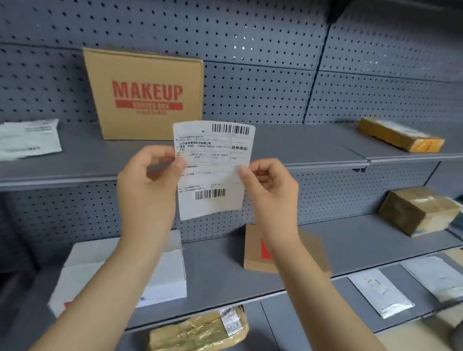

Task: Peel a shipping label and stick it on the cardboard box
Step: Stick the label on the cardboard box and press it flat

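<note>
White label paper [213, 170] hangs upright between my hands, long axis vertical, with my left hand [150, 178] pinching its left edge and my right hand [269, 185] pinching the right edge at mid-height. Beyond it and up to the left, the cardboard box [144, 97] stands on the shelf [299, 145], nearer my left hand. I cannot tell whether the backing has separated yet.

Parcel packing/stockroom. Grey metal pegboard-backed shelving [266, 50] holding a brown cardboard "MAKEUP" box [144, 97], tape-wrapped brown parcels [418, 210], white flat mailer bags [381, 292], white carton [168, 271].
</note>
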Motion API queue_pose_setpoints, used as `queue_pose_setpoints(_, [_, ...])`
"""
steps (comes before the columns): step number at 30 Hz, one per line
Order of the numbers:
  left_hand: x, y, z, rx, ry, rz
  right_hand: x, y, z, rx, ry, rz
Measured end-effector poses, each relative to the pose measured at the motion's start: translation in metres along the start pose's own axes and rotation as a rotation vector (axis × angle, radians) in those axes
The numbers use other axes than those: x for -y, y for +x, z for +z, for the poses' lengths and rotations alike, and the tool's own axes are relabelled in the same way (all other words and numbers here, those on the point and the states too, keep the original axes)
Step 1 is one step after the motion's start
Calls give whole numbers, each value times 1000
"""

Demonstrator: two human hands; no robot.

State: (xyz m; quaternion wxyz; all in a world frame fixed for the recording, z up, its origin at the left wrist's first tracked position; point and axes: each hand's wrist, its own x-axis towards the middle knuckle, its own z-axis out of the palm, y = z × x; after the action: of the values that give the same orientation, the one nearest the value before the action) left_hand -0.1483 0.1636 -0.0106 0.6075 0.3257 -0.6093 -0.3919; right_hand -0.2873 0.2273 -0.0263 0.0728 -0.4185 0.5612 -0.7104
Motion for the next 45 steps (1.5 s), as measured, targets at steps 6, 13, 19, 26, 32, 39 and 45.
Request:
queue_pose_setpoints(6, [-6, 46, -38, -37, 62, 32, 19, 23, 46, 45, -54, -34])
queue_pose_setpoints(13, [-3, 86, -60, -54, 159, 31, 25, 39, 82, 96, -129, -59])
queue_pose_setpoints(19, [9, 111, -53, -96, 267, 15, 18, 63, 92, 103, -193, -35])
queue_pose_setpoints(26, [18, 148, -35, -184, 374, 64, 7, 106, 114, 133, -255, -22])
queue_pose_setpoints(32, [32, 177, -27, -267, 388, 84, -6, 139, 141, 155, -299, -54])
queue_pose_setpoints(39, [45, 195, -23, -291, 439, 107, -20, 158, 155, 156, -316, -25])
queue_pose_setpoints(45, [46, 204, -16, -285, 454, 112, -23, 165, 157, 139, -339, -19])
